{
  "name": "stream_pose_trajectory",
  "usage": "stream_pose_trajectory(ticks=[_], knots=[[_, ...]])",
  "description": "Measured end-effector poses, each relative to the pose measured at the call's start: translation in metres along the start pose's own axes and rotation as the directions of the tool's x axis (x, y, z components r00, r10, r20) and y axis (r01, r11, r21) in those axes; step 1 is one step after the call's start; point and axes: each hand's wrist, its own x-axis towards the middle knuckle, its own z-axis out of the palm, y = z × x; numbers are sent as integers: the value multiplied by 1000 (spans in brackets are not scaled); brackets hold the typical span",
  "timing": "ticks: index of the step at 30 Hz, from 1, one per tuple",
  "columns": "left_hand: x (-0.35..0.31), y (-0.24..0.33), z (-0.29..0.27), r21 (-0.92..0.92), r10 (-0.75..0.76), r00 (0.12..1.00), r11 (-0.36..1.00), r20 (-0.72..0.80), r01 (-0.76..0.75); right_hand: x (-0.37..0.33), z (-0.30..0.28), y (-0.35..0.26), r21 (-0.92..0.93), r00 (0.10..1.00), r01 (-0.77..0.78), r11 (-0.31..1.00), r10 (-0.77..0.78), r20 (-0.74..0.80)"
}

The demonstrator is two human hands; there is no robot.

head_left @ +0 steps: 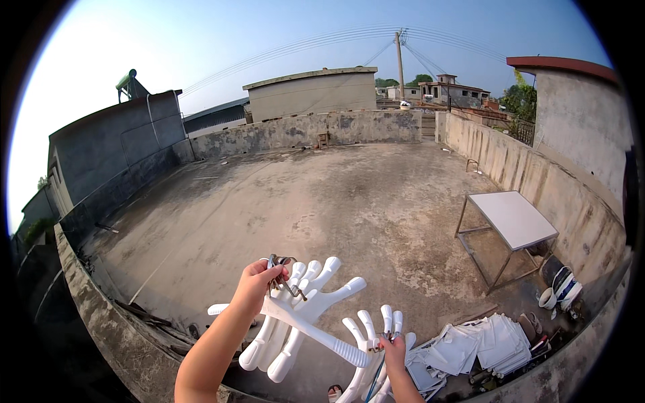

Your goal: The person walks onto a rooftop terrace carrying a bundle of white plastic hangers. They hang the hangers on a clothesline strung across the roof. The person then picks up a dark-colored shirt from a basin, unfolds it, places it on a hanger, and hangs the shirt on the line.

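Observation:
My left hand [252,285] is closed around a small metal fitting with bent arms [286,282], held over a large white plastic piece [319,305]. That piece has several rounded, finger-like prongs and a long bar with a ridged end. To the right and nearer, my right hand [395,352] is closed at a second white pronged piece [363,330]. Small metal parts show at its fingertips, and a thin bluish rod [374,377] runs below them. What exactly the right fingers grip is too small to make out.
White sheets and flat pieces [480,346] lie heaped at lower right. A white-topped, metal-framed table [514,218] stands beyond them near the right wall [521,158]. Thin boards [151,322] lie at lower left along a low parapet [84,289]. A shoe [334,391] shows at the bottom.

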Motion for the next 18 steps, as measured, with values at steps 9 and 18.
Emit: stream_pose_trajectory(ticks=[9,18], knots=[[191,-82,-53,154,-127,987,978,-98,141,198,21,-27,-135,997,24,990,-34,-72],[406,-129,-32,138,-61,992,987,-106,76,387,31,-73,-74,964,71,995,-87,-250]])
